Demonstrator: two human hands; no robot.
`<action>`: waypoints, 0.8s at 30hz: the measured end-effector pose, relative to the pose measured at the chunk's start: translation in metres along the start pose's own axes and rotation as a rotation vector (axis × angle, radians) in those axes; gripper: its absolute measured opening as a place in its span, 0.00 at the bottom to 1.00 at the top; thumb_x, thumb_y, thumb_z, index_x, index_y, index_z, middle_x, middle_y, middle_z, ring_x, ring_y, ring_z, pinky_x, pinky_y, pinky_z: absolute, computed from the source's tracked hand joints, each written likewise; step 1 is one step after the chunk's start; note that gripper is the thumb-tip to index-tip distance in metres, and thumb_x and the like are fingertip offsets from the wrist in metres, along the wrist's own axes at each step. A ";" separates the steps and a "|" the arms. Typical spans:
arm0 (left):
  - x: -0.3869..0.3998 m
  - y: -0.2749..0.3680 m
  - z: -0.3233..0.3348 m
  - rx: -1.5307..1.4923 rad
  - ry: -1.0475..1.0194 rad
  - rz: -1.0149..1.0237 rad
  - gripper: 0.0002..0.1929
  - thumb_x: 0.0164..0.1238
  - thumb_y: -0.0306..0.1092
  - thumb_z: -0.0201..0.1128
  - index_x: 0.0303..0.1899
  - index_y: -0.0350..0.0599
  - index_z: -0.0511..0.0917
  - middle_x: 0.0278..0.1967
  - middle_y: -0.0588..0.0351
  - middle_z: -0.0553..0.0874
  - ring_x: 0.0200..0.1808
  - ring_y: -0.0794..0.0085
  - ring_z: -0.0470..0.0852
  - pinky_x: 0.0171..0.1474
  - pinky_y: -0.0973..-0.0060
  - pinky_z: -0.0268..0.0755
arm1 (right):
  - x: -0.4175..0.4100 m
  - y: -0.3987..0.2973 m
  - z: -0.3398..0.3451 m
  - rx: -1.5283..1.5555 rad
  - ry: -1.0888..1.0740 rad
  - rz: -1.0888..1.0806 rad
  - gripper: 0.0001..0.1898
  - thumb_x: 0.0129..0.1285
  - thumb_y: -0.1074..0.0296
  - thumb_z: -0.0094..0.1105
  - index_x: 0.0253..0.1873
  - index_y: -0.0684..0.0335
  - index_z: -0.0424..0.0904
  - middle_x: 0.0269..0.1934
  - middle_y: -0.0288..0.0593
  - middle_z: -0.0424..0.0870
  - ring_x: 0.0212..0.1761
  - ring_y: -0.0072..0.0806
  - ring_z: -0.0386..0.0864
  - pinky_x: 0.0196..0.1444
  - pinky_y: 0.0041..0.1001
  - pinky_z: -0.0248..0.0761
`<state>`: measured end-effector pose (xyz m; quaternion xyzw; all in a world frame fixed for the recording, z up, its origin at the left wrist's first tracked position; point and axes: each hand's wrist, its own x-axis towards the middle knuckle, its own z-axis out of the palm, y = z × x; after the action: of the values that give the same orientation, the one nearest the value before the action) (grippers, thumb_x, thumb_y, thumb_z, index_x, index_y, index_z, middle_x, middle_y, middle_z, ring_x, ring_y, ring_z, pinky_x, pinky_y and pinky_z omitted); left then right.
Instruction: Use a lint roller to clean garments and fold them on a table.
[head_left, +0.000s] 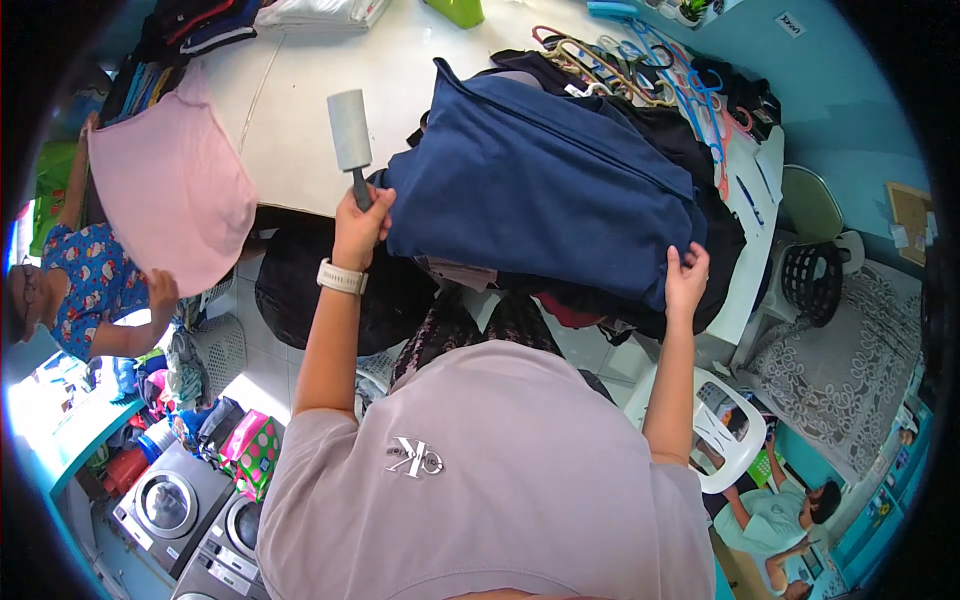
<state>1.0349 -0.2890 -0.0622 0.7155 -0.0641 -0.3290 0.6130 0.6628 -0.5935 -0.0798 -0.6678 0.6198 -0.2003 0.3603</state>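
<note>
My left hand (364, 225) is closed around the dark handle of a lint roller (350, 131). The roller's pale head points up and away over the white table. Its fingertips are close to the left edge of a navy blue garment (540, 180), which lies spread over a pile of dark clothes (720, 247). A seam or zip line runs across the garment's far part. My right hand (686, 281) is at the garment's lower right edge, thumb and fingers apart. Whether those fingers touch the cloth is hard to tell.
Plastic hangers (637, 67) heap at the back right of the white table (292, 142). At left, another person holds up a pink top (176, 195). A black bag (322, 285) sits below the table edge. A white plastic chair (727, 435) stands at right, with people beyond it.
</note>
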 end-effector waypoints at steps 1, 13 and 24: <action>-0.007 -0.004 0.000 -0.004 0.005 0.003 0.13 0.60 0.34 0.68 0.33 0.46 0.69 0.28 0.60 0.79 0.19 0.82 0.74 0.17 0.86 0.62 | -0.006 -0.020 0.001 -0.256 0.142 -0.242 0.21 0.61 0.66 0.62 0.58 0.65 0.71 0.48 0.46 0.74 0.44 0.31 0.76 0.47 0.25 0.70; 0.074 0.026 0.110 -0.102 -0.096 0.136 0.17 0.63 0.37 0.66 0.43 0.32 0.74 0.37 0.52 0.81 0.38 0.72 0.83 0.35 0.77 0.81 | 0.077 -0.069 0.037 -0.628 -0.020 -0.870 0.16 0.52 0.75 0.59 0.48 0.55 0.81 0.42 0.37 0.77 0.44 0.38 0.77 0.46 0.37 0.74; 0.186 0.047 0.137 0.106 0.075 -0.073 0.07 0.53 0.18 0.61 0.31 0.36 0.71 0.26 0.51 0.81 0.22 0.64 0.84 0.27 0.72 0.83 | 0.187 -0.110 0.010 0.310 -0.740 0.048 0.08 0.57 0.68 0.66 0.40 0.61 0.82 0.34 0.28 0.83 0.37 0.13 0.76 0.41 0.16 0.66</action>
<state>1.1184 -0.5070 -0.0966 0.7605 -0.0322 -0.3203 0.5639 0.7732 -0.7756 -0.0396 -0.6179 0.4259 -0.0292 0.6602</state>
